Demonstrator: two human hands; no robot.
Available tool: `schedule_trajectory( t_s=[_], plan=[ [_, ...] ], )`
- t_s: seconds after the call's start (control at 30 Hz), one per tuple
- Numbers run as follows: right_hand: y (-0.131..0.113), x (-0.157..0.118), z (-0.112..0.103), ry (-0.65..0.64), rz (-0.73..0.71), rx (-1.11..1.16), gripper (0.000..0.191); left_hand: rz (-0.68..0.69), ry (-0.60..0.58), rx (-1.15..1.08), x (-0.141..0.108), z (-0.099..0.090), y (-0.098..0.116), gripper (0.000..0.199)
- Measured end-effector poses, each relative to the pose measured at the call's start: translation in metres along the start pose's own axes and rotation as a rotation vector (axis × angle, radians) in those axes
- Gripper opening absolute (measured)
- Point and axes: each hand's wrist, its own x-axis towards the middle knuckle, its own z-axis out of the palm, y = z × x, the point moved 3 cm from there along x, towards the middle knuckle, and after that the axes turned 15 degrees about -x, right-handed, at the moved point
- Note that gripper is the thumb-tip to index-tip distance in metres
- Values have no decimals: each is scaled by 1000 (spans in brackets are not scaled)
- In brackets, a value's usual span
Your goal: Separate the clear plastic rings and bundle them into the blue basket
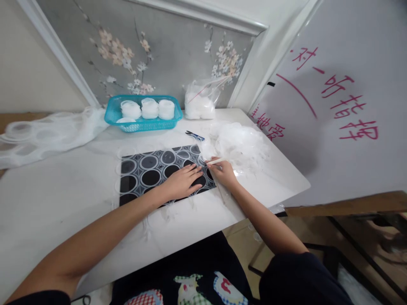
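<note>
A sheer white sheet patterned with rings (149, 162) lies over a black board (155, 176) on the table. My left hand (182, 182) rests flat on it, fingers stretched out and apart. At the board's right end, my right hand (224, 171) is closed around a white pen-shaped tool (215, 161). Its dark tip points left, at the rings near the board's right edge; whether it touches them I cannot tell. Just beyond my right hand spreads a pile of thin white scraps (238, 144). Small blue-handled snips (195, 135) lie behind the board.
A blue plastic basket (144, 125) with stacks of white rings stands at the back, beside a clear bag (200, 103) of white pieces. More ringed sheer material (54, 131) is heaped at the far left. A whiteboard (343, 161) with red writing borders the white table (79, 199) on the right.
</note>
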Motion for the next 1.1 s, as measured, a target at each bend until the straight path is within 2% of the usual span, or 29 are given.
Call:
schedule_trajectory(
  t_s=[0.23,0.4,0.5,0.57,0.67,0.73,0.8,0.83,0.9,1.0,1.07,1.1],
  plan=[
    [0,0,0,7,2,56,23,8,-2,1,0,0,0,55],
    [1,0,0,9,-12,5,22,8,0,-5,0,1,0,56],
    [-6,-5,2,16,-59,-125,22,13,4,-6,0,0,0,55],
    [-14,-6,5,-16,-143,-267,25,10,-4,-10,0,-1,1,54],
    [-23,10,2,-102,-233,-497,26,-16,-16,-22,0,-3,4,53],
    [-16,37,-16,-35,-88,-629,28,-32,-29,-27,0,-5,6,54],
    [0,70,-48,165,222,-712,33,-34,-64,-29,-1,-6,7,54],
    [7,85,-63,242,318,-719,33,-20,-88,-31,-2,-8,8,55],
    [19,107,-89,316,437,-724,28,29,-107,-37,-10,-14,8,56],
    [18,115,-106,373,444,-672,19,87,-42,-40,-36,-33,-3,54],
    [4,107,-96,399,371,-548,18,69,28,-34,-63,-46,-18,51],
    [-7,100,-85,378,313,-452,18,40,66,-26,-78,-52,-25,50]
  ],
)
